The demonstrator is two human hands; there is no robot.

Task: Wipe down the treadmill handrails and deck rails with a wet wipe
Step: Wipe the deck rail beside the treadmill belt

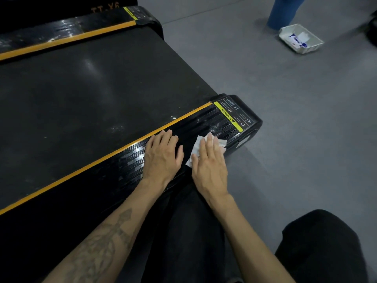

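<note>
The right hand (210, 166) lies flat, fingers straight and together, pressing a crumpled white wet wipe (199, 147) onto the glossy black ribbed deck rail (130, 160) of the treadmill, close to the rail's rear end; the wipe shows on both sides of the fingers, and its outer corner reaches the rail's outer edge. The left hand (162, 155) rests palm down on the same rail just beside the right one, fingers relaxed and holding nothing, its fingertips near the orange strip (81, 166) that borders the matte black running belt (81, 88). Just past the wipe sits the black plastic end cap (247, 117) with a yellow warning label (228, 117). A second black rail with an orange strip (67, 35) runs along the far side of the belt. On the grey floor (285, 119), well apart, lies a white tray (301, 38) holding blue-and-white items, next to a blue column (283, 11)
</note>
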